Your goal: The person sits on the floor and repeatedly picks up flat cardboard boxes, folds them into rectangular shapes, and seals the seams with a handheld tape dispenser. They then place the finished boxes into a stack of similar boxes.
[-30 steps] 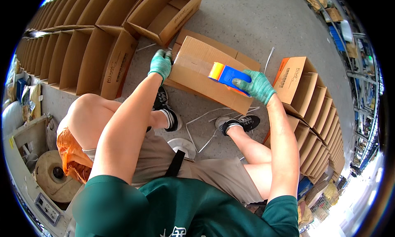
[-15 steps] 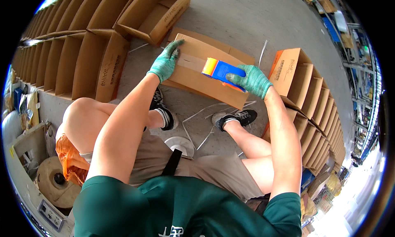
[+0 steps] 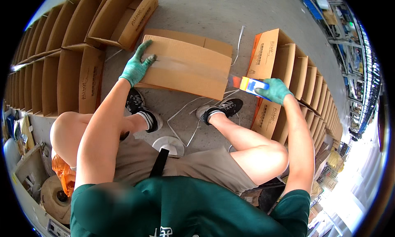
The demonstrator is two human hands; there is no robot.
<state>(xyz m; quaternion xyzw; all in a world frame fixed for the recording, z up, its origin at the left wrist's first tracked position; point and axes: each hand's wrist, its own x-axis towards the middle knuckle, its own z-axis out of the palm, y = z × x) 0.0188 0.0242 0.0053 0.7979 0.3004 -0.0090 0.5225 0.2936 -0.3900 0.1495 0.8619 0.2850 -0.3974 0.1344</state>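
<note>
A closed cardboard box (image 3: 187, 68) lies in front of me, long side across, with a strip of clear tape (image 3: 185, 65) along the middle of its top. My left hand (image 3: 138, 66), in a green glove, grips the box's left end, thumb and forefinger apart on its edge. Just past the right end, my gloved right hand (image 3: 275, 91) is closed around a blue-and-yellow tape dispenser (image 3: 252, 85). Its blurred front end points toward the box; whether tape still joins the two cannot be made out.
Open cardboard boxes (image 3: 91, 78) stand in rows at the left, and more boxes (image 3: 263, 51) line the right. Another cardboard piece (image 3: 218, 45) shows behind the taped box. White straps (image 3: 181, 134) lie on the floor by my shoes. A shelving rack (image 3: 349, 68) stands far right.
My right hand has carried the tape dispenser rightward from above the box to beyond its right end. Tape now runs along the top. My left hand stays at the left end.
</note>
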